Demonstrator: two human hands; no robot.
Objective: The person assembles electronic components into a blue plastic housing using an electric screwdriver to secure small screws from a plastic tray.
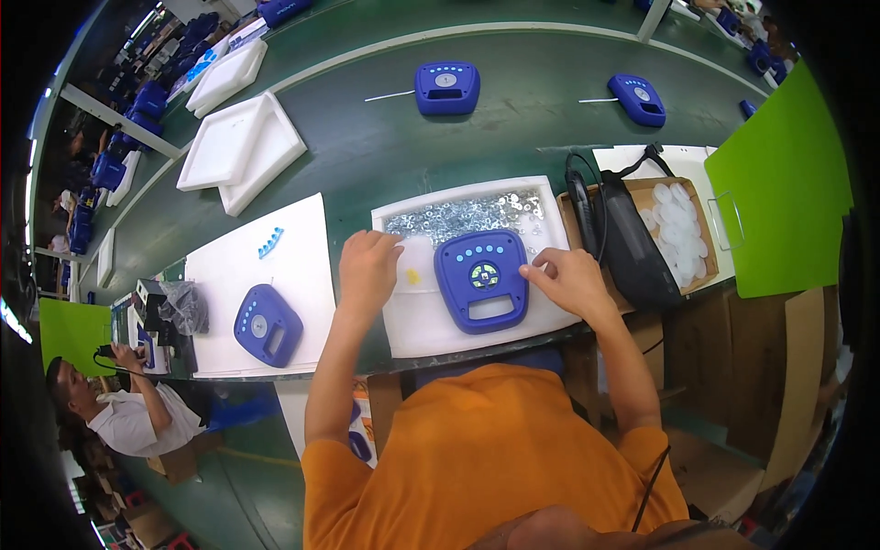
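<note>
A blue plastic housing (478, 316) lies face up on a white foam tray (412, 339) in front of me. It has a row of light-blue buttons, a round centre with green and white marks, and a handle slot. Beside its right edge is my right hand (576, 280), thumb and curled forefinger close together at the rim. My left hand (368, 268) is over the tray's left side, fingers curled by a translucent sheet (415, 268) with a yellow spot. What either hand pinches is too small to see. Many small shiny metal pieces (449, 216) fill the tray's far part.
Left, a white board holds another blue housing (267, 326) and a blue button strip (270, 243). Right are a black pouch (632, 243) and a box of translucent discs (680, 234). Beyond, a green belt (367, 119) carries blue housings (446, 89). A person (137, 417) sits at left.
</note>
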